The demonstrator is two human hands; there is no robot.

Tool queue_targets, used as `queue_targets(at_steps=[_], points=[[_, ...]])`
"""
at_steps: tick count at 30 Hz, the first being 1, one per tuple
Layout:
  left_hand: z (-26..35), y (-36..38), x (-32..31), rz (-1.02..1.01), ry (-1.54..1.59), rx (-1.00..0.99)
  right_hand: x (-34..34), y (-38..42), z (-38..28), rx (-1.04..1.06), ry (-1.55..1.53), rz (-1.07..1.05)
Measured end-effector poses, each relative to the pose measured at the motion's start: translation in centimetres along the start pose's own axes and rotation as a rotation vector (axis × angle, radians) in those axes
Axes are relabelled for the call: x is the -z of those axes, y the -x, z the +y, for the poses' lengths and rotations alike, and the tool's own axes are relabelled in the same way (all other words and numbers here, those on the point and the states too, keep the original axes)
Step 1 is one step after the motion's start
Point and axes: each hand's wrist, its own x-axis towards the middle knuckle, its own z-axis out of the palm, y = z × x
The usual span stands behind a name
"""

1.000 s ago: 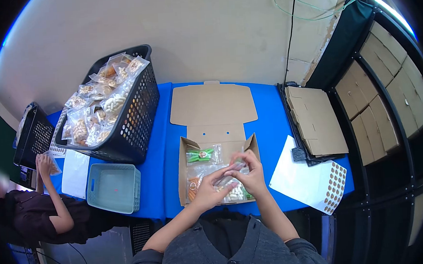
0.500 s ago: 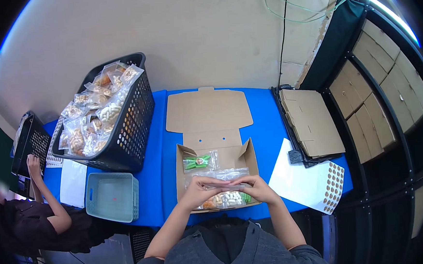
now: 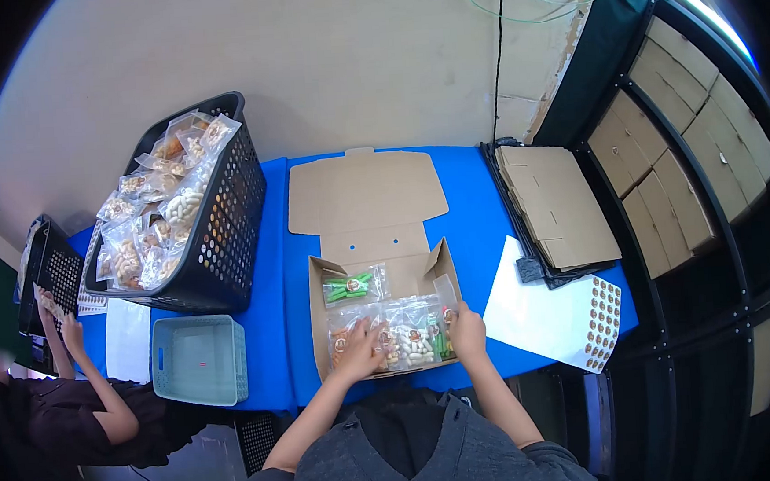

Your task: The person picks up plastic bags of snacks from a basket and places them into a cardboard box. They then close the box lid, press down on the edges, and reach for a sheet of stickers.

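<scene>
An open cardboard box (image 3: 317, 289) sits before me with its lid spread toward the wall. Inside, a packet of green sweets (image 3: 352, 285) lies at the back left, and a row of clear packets (image 3: 413, 334) with white, orange and green pieces fills the front. My left hand (image 3: 357, 352) rests on the front-left packets, fingers spread. At the box's right wall, my right hand (image 3: 469, 334) grips a clear packet (image 3: 445, 294) that stands on edge inside that wall; its lower part is hidden.
A black basket (image 3: 246, 196) heaped with filled packets stands left, behind a grey-green tray (image 3: 240, 355). Flattened cartons (image 3: 563, 203) and a sticker sheet (image 3: 539, 310) lie right. At far left, a co-worker's hands (image 3: 66, 330) hold something pale.
My hands have parted from a packet they held together above the box. The left went down onto the packets; the right moved to the right wall. The co-worker's hands shifted.
</scene>
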Motion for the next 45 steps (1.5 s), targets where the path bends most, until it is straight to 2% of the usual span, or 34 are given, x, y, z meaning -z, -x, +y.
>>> queue_targets(at_steps=[1,8,12,14,18,21,22,23,25,26,28,29,31,33,35,37,39,43,45], points=[[-0.2,0.4,-0.7,-0.011,-0.259,-0.054,-0.4,0.1,-0.2,-0.05,0.091,-0.004],[-1.2,0.4,-1.5,-0.147,-0.301,-0.036,-1.4,-0.7,1.6,-0.064,-0.116,-0.256],[-1.6,0.2,-2.0,-0.152,-0.317,-0.024,-4.4,-2.2,5.5,-0.016,-0.335,-0.279],[-1.5,0.3,-1.9,-0.154,-0.306,-0.023,-5.0,-2.2,5.6,-0.147,-0.47,-0.365],[-1.4,0.3,-1.7,-0.153,-0.281,-0.026,-4.5,-0.7,3.5,-0.204,-0.45,-0.434],[-1.3,0.4,-1.6,-0.157,-0.291,-0.019,-4.1,1.1,1.5,0.007,-0.243,-0.133],[-1.4,0.4,-1.7,-0.157,-0.301,-0.023,-2.7,1.7,-0.1,0.109,-0.257,-0.054],[-1.4,0.4,-1.8,-0.155,-0.31,-0.026,-2.4,1.3,-0.6,0.113,-0.259,-0.062],[-1.4,0.3,-2.0,-0.155,-0.345,-0.017,-1.9,0.5,-0.8,0.434,-0.137,0.023],[-1.3,0.3,-2.2,-0.158,-0.382,-0.017,-2.1,0.3,-0.7,0.439,-0.137,0.019],[-1.2,0.3,-2.2,-0.174,-0.406,-0.003,-2.8,0.0,-0.1,0.459,0.022,-0.268],[-1.2,0.2,-2.2,-0.193,-0.431,0.007,-3.1,0.1,0.2,0.469,0.022,-0.27],[-1.0,0.4,-2.2,-0.154,-0.368,0.017,-3.6,0.5,0.7,0.349,0.307,-0.732],[-1.0,0.3,-1.9,-0.112,-0.303,0.033,-3.8,0.2,1.3,0.359,0.294,-0.746],[0.7,0.9,0.2,-0.107,-0.253,-0.018,-3.4,0.5,1.1,0.307,0.23,-0.653],[2.5,1.3,4.0,-0.013,-0.293,-0.039,-3.8,0.8,1.7,0.33,0.167,-0.563],[4.5,1.8,9.1,0.318,-0.426,-0.1,-3.7,0.9,1.8,0.39,0.138,-0.472],[8.1,3.9,22.0,0.998,-0.633,0.05,-1.7,1.3,0.5,0.454,0.11,-0.368],[9.2,6.0,28.6,1.436,-0.479,-0.108,-1.2,1.2,0.1,0.489,0.077,-0.316]])
